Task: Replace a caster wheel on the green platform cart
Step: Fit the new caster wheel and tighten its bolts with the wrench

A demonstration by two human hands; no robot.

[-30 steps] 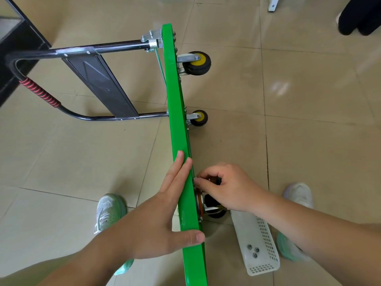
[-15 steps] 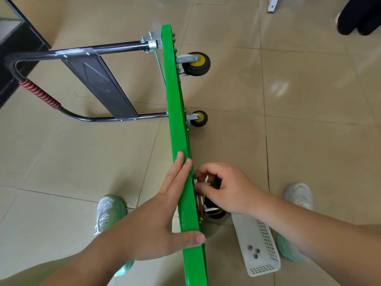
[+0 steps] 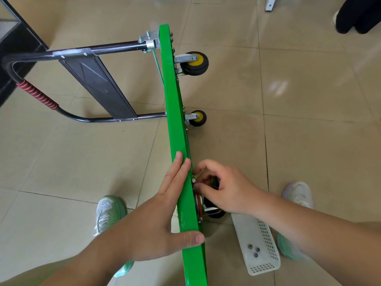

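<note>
Right hand [image 3: 224, 188] index now raised, fingers pinching fastener [image 3: 193, 180] by caster wheel [image 3: 214, 213], left hand [image 3: 156, 219] fingers straight against green cart [image 3: 175, 112]

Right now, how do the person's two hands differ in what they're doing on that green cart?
The left hand lies flat, fingers straight along the green platform, thumb across its upper edge; the right hand is curled, fingertips pinching what looks like a small silver fastener by the caster wheel. The left hand is on the handle side, the right hand on the wheel side. Both work at the cart's near end.
</note>
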